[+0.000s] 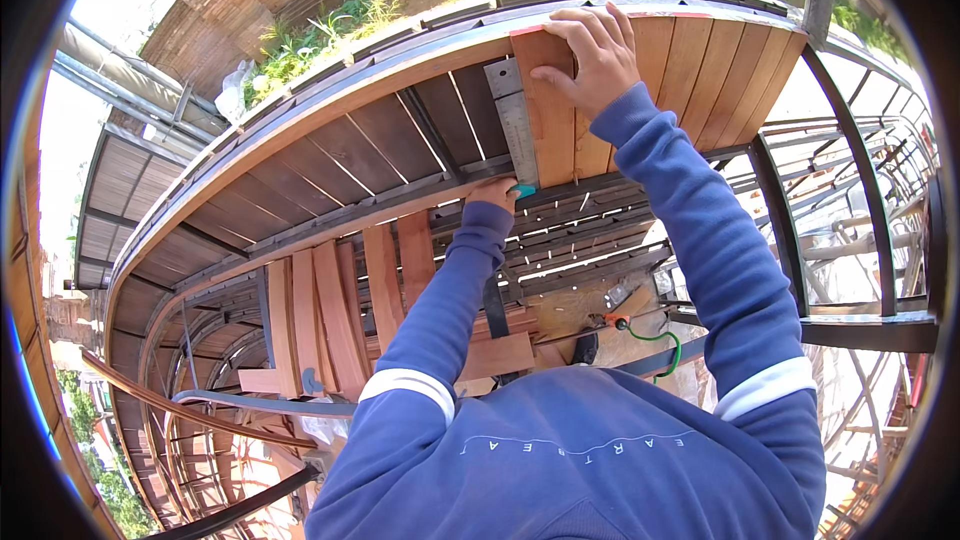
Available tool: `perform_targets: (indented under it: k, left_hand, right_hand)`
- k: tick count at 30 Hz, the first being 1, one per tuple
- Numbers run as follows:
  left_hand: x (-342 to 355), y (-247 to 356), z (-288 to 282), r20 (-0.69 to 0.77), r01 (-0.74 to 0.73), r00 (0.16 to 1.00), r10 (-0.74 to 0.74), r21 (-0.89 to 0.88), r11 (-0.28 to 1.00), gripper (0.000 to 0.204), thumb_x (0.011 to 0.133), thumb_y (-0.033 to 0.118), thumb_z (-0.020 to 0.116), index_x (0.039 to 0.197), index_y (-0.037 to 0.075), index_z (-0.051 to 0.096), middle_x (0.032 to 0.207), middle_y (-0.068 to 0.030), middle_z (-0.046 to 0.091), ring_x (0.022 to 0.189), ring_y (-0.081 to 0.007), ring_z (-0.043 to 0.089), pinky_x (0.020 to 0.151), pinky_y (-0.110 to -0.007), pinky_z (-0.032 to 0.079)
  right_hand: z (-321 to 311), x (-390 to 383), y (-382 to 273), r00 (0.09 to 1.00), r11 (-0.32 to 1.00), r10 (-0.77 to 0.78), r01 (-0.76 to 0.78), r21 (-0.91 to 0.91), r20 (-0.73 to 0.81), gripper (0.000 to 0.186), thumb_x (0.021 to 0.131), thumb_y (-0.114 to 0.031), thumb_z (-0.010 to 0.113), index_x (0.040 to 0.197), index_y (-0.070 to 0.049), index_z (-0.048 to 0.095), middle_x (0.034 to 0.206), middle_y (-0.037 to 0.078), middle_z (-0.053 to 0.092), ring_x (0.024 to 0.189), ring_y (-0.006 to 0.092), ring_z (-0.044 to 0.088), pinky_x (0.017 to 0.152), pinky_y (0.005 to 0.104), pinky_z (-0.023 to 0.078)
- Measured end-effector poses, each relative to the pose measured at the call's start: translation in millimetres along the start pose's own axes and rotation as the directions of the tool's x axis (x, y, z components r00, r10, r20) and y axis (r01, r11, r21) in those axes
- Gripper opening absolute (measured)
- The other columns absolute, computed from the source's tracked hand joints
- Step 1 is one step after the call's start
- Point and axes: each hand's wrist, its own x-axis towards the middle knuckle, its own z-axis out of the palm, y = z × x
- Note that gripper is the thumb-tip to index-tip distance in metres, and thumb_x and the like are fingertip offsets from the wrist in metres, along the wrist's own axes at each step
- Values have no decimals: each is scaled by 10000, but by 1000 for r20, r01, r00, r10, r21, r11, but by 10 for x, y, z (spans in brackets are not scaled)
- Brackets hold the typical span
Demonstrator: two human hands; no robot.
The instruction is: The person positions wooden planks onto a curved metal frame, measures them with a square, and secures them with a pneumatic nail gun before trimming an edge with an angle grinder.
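Right hand spread flat, pinning plank at 12 o'clock; left hand closed on teal marker at steel square's foot; square may slip, skewing the line.

Harsh sunlight floods in from outside, bleaching the sky at the left and the right side, while the fisheye bends every edge and the rim goes black.
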Motion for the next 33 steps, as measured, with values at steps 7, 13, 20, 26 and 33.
perform_targets:
  k: [7,13,20,26,33]
  left_hand:
    - [15,-9,64,-54,-84,995,84,-3,996,254,844,237,693,1046,85,711,1043,-151,702,987,-344,657,881,-424,521]
    - [20,-48,68,-59,-92,994,91,-26,995,259,835,231,700,1040,74,714,1047,-161,701,1000,-345,654,893,-423,517]
    - [18,-29,62,-27,-21,999,21,-11,1000,259,835,239,699,1046,90,719,1062,-157,700,1005,-345,652,898,-430,514]
    - [19,-34,66,-42,-62,997,62,-3,998,272,835,252,704,1057,95,716,1062,-150,702,1007,-342,654,905,-427,514]
    - [10,-70,121,-63,-50,997,48,-21,999,276,835,249,712,1071,106,718,1073,-146,704,1011,-343,657,901,-421,520]
  right_hand:
    - [-36,-12,28,1000,1000,-15,15,-11,-12,519,756,-379,813,1174,-152,606,1234,25,631,1212,247,539,1194,470,226]
    - [-33,-15,19,1000,1000,-4,4,18,-9,491,758,-344,804,1166,-155,606,1225,25,615,1239,234,515,1200,474,211]
    - [-28,-24,17,1000,999,1,-1,38,-8,472,760,-318,801,1158,-152,608,1221,30,611,1253,235,504,1200,476,206]
    - [-36,-24,11,1000,999,11,-10,43,-7,477,761,-325,803,1159,-150,607,1224,30,610,1250,239,507,1201,478,202]
    - [-18,-35,31,1000,1000,-2,2,30,-13,484,757,-334,806,1161,-156,609,1220,28,614,1249,239,507,1202,479,203]
